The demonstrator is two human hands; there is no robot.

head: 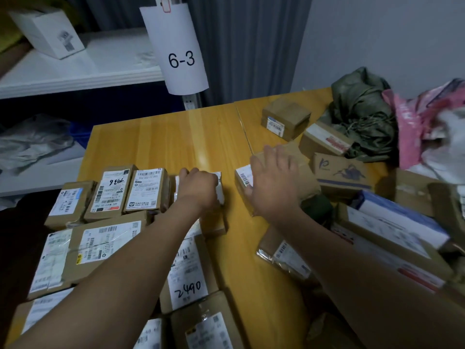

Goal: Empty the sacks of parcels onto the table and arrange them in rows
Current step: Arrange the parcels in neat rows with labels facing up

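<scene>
Nearest me, parcels [187, 280] lie label-up in rows on the left of the wooden table [161, 139]; at the end of the far row the left hand [198, 185] has its fingers curled round a small white-labelled parcel [220, 188]; just to its right, the right hand [274, 182] lies spread flat on a brown box [242, 176]; beyond sit loose boxes [285, 117], then a crumpled green sack [362, 114] and a pink sack [410, 132].

Along the left edge of the surface [163, 142], rows of parcels [110, 192]; along the right edge, loose parcels [342, 172] heaped; in the far right corner, sacks [362, 109].
</scene>
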